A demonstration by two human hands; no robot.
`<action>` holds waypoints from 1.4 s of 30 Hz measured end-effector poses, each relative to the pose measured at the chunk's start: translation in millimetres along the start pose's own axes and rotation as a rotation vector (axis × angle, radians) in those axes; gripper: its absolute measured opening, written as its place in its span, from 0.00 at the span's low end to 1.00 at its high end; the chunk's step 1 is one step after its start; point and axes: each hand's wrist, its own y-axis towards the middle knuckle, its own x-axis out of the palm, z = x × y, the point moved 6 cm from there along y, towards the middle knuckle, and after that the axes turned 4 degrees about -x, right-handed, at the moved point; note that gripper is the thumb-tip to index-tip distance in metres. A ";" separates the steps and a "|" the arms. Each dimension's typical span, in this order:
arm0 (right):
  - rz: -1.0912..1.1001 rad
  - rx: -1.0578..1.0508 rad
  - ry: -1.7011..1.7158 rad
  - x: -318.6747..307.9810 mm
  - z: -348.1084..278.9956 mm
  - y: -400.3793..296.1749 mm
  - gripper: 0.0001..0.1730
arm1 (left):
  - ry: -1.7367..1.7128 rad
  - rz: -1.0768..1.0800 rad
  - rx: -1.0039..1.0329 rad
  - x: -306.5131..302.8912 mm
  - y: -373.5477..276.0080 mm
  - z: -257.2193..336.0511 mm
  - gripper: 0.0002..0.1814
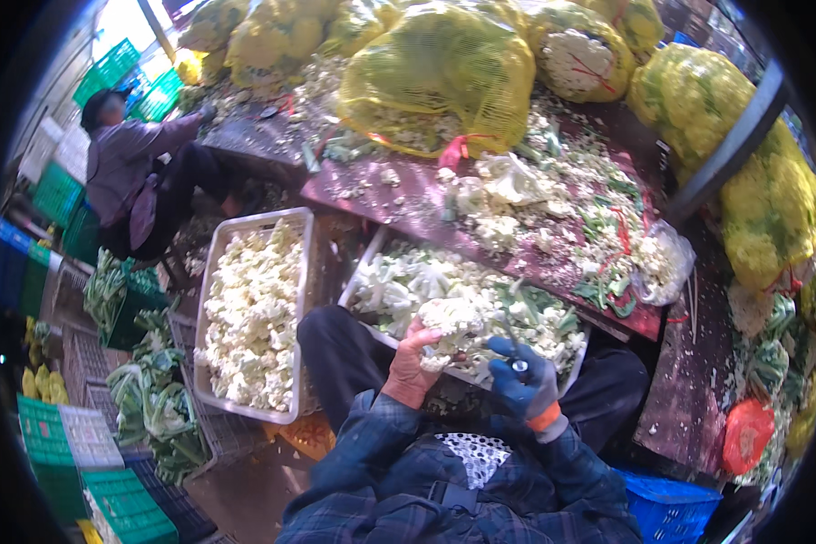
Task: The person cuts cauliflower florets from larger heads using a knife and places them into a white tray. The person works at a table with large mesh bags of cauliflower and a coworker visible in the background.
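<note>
Bare, my left hand (413,364) holds a piece of cauliflower (452,319) above a light plastic crate (578,364) of cauliflower pieces and leaves. My right hand (525,377), in a blue and grey glove with an orange cuff band, is closed around the handle of a small cutting tool (519,364), probably a knife; its thin blade points up beside the cauliflower. To the left, a light plastic tray (202,353) is heaped with cut cauliflower florets (251,319).
A dark red board (408,197) beyond the crate bears scraps, leaves and a clear plastic bag (670,262). Yellow mesh sacks (442,75) line the back and right. A metal pole (734,146) slants at right. A co-worker (126,160) sits upper left. A blue crate (673,500) stands lower right.
</note>
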 end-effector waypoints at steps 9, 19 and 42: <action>0.147 0.298 0.130 35.0 37.5 -25.1 0.13 | 0.340 0.608 0.899 -129.2 -160.8 207.9 0.31; 0.199 0.409 0.121 44.1 48.9 -11.8 0.12 | 1.882 1.492 0.407 -347.5 -265.8 268.4 0.39; 0.036 0.070 -0.556 -56.6 109.3 209.1 0.25 | 1.179 0.201 0.476 6.3 43.1 146.3 0.29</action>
